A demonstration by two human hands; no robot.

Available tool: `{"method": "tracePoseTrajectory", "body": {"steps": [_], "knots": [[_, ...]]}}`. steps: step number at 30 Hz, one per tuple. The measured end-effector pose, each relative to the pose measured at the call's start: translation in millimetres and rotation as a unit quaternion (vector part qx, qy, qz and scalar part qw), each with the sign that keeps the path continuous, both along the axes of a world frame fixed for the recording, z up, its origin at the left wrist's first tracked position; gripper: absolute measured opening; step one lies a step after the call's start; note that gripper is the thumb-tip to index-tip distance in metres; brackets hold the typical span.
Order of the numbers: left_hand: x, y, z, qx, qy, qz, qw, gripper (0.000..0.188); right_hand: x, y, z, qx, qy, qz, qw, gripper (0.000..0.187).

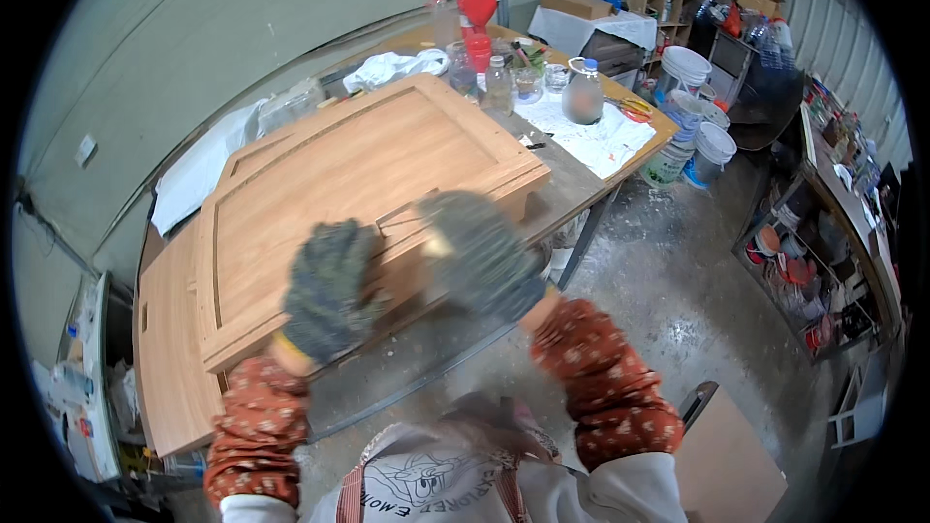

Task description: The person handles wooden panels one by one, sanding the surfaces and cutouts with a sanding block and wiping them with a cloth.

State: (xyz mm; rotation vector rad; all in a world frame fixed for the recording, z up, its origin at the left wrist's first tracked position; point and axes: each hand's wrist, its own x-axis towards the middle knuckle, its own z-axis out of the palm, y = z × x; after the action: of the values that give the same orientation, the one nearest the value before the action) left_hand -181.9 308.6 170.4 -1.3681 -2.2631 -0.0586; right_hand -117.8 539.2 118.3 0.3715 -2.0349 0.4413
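Note:
A pale wooden door panel with a grooved inner frame lies flat on a stack of similar panels on the workbench. Both hands wear dark grey-green patterned gloves. My left hand is closed over the panel's near edge, its fingers on top and its thumb down the side. Farther right, my right hand is over the same near edge, smeared by motion. A small pale patch shows at its fingers; I cannot make out what it is. A short dark slot lies between the hands.
On the bench's far right stand jars, bottles, a large jug and a white cloth. White buckets stand on the floor beyond. A cluttered shelf is at right, a leaning board at lower right, a side table at left.

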Motion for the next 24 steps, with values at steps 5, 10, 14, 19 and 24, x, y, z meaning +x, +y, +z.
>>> {"method": "tracePoseTrajectory", "body": {"steps": [5, 10, 14, 19, 24], "knots": [[-1.1, 73.0, -32.9, 0.053, -0.037, 0.014, 0.998, 0.061, 31.0, 117.6, 13.5, -0.216, -0.154, -0.201, 0.943, 0.051], [-3.5, 63.6, -38.2, 0.084, -0.022, -0.014, 0.996, 0.052, 30.8, 20.3, 1.1, -0.017, -0.044, -0.074, 0.996, 0.052], [1.2, 33.3, -24.7, 0.097, -0.042, -0.099, 0.989, 0.046, 64.8, 38.0, 1.0, -0.058, -0.099, -0.092, 0.989, 0.045], [-43.8, -35.0, -27.1, 0.132, -0.06, -0.13, 0.981, 0.035, 105.9, 57.8, -11.0, -0.095, -0.085, -0.188, 0.974, 0.046], [-47.9, -40.2, -13.3, 0.181, -0.107, -0.055, 0.976, 0.028, 74.4, 4.9, -18.7, -0.048, -0.001, -0.038, 0.998, 0.044]]}}
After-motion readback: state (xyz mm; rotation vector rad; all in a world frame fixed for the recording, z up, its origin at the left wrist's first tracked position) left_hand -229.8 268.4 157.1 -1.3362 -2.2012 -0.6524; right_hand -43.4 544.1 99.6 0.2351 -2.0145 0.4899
